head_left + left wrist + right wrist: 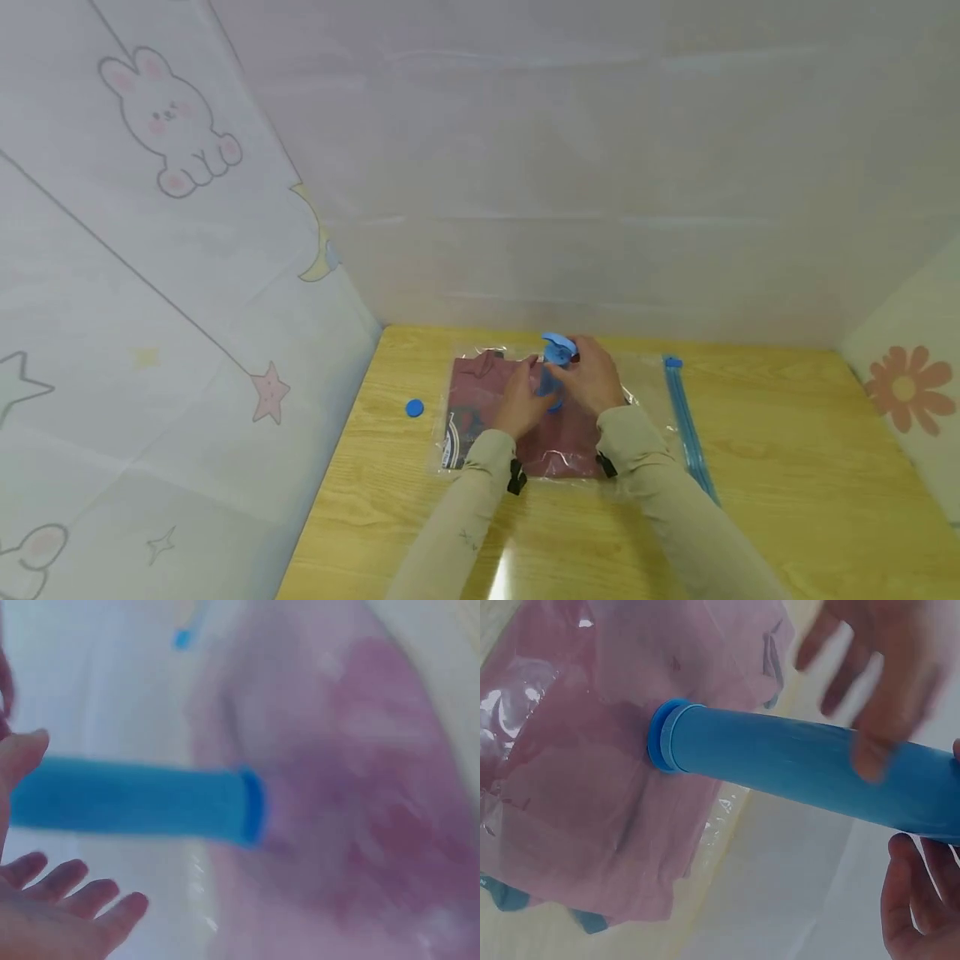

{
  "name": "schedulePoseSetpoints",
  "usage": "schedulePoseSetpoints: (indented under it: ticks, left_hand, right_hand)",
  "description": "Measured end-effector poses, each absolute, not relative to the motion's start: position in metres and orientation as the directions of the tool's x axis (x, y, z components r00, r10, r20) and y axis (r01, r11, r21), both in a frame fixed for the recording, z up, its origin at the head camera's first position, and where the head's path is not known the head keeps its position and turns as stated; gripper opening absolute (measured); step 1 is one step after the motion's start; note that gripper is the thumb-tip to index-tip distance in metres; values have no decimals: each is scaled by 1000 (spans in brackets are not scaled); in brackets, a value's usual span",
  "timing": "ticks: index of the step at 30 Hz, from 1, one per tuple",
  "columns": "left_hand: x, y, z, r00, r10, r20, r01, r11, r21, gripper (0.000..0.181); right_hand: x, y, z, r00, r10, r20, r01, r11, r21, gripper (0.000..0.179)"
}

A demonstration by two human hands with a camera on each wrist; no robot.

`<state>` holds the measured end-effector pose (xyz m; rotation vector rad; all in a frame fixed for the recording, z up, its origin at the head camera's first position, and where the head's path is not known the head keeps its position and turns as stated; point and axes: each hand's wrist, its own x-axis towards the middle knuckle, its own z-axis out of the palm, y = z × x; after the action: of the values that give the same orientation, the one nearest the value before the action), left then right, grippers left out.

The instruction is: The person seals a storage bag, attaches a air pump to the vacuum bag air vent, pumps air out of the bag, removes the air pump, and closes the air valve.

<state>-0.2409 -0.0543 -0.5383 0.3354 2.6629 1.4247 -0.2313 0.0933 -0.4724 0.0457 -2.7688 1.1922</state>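
Observation:
A blue hand pump (550,383) stands with its flanged lower end on a clear plastic storage bag (652,379). Inside the bag lies folded dusky-pink clothing (562,450). Near the pump's top, my right hand (592,375) grips it beside the light blue handle (558,342); in the right wrist view its curled fingers (907,889) are at the tube's upper end. My left hand (525,404) is beside the tube, its fingers (90,896) spread and apart from the tube in the left wrist view. The right wrist view shows that hand blurred.
A round blue cap (414,407) lies on the wooden table (360,475), left of the bag. Along the bag's right edge runs a blue zip strip (690,433) with a slider (673,362). A pale sheet wall (562,167) rises behind the table, and a printed one stands at left.

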Motion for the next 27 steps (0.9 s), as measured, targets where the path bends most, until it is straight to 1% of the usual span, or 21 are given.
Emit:
schedulePoseSetpoints:
  ticks: [5, 8, 11, 15, 19, 23, 27]
  left_hand:
    - [-242, -36, -526, -975, 209, 79, 173, 478, 861, 67]
    - [-241, -32, -528, -979, 185, 88, 169, 485, 858, 60]
    - [-241, -30, -533, -977, 181, 116, 193, 498, 846, 55]
    - [-241, -31, -538, -972, 197, 132, 218, 527, 821, 56]
    - [-239, -32, -540, -972, 205, 114, 210, 543, 813, 57]
    - [-237, -32, -541, -965, 215, 148, 242, 529, 813, 53]
    - [-237, -34, -542, -957, 215, 196, 282, 517, 808, 52]
  right_hand:
    - [-231, 95, -467, -991, -48, 128, -125, 709, -694, 53]
    - [-229, 97, -460, -987, -77, 142, -152, 730, -666, 47]
    - [-227, 99, -454, -982, -84, 169, -174, 749, -639, 41]
    - [-224, 100, -448, -970, -118, 211, -220, 791, -570, 29]
    - [-224, 101, -445, -963, -187, 193, -260, 834, -486, 20]
    - [-226, 101, -442, -961, -219, 170, -275, 837, -474, 18]
    - [-227, 99, -438, -951, -237, 200, -305, 831, -466, 16]
